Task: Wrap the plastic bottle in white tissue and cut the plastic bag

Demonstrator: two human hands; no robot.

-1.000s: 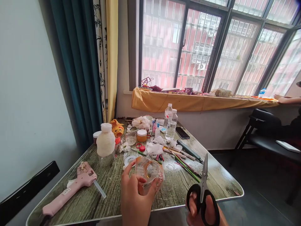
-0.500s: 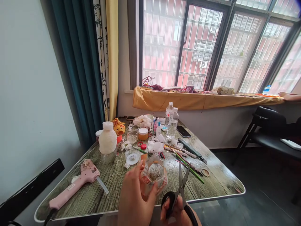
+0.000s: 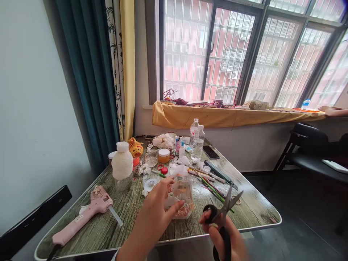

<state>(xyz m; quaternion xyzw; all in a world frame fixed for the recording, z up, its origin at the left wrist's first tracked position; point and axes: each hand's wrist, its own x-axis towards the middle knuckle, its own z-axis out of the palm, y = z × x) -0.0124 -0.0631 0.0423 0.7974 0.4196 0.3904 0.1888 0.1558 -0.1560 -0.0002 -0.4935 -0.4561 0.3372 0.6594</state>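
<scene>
My left hand [image 3: 156, 206] grips the left side of a clear plastic container [image 3: 185, 197] with red and white printing, fingers at the far side and thumb across the front. The container looks like a cut bottle section; it is tilted at the table's front, and my hand hides part of it. My right hand [image 3: 225, 235] holds black-handled scissors [image 3: 226, 210] with fingers through the loops. Their blades are spread and point up, to the right of the container and apart from it.
A pink glue gun [image 3: 84, 217] lies at left beside a cream-wrapped bottle [image 3: 122, 163]. Behind my hands are an amber jar [image 3: 164, 156], water bottles [image 3: 198, 145], pencils and brushes [image 3: 209, 177], a utility knife [image 3: 219, 171] and a phone [image 3: 211, 152]. Another person's hand [image 3: 333, 110] rests on the sill.
The container has turned, from its round opening facing me to its printed side showing. My right hand has moved the scissors to the right, away from it.
</scene>
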